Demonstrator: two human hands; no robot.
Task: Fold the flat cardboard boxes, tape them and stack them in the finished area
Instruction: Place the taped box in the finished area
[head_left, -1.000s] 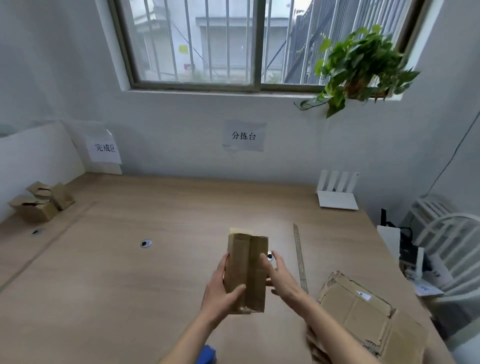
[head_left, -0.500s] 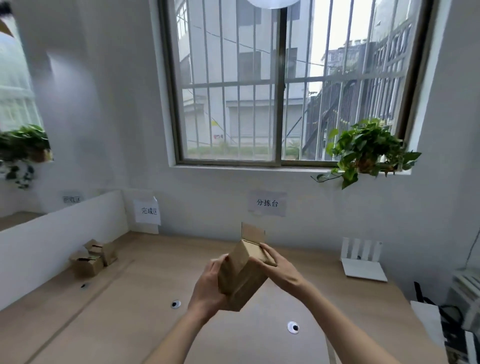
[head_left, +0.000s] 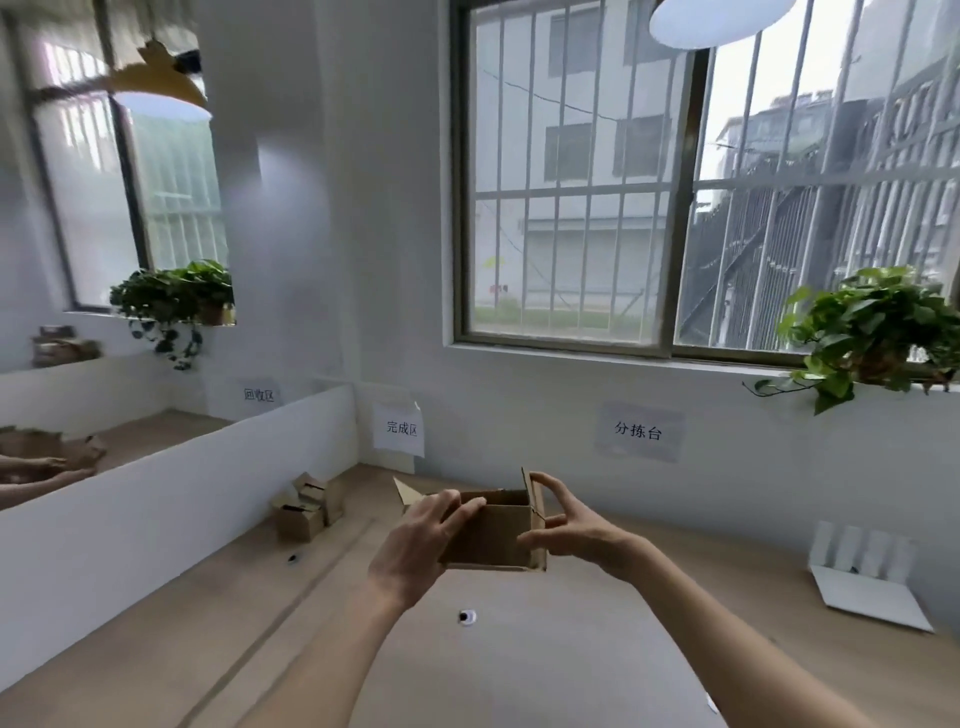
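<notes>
Above counter (head_left: 597, 649), twelve o'clock: small brown cardboard box (head_left: 491, 535) squared up, flaps unfolded.
Grip: left hand (head_left: 415, 548) and right hand (head_left: 569, 525) pinching its sides.
Next: close flaps, then tape.

I can read three paper signs, all in Chinese. On the wall beyond the desk's far edge, under the window, a grey sheet (head_left: 638, 432) says 分拣台. At the desk's far left corner, a white sheet (head_left: 399, 428) taped to the wall says 完成区. Past the white partition on the left, a third sheet (head_left: 258, 395) says 回收区, slightly blurred.
</notes>
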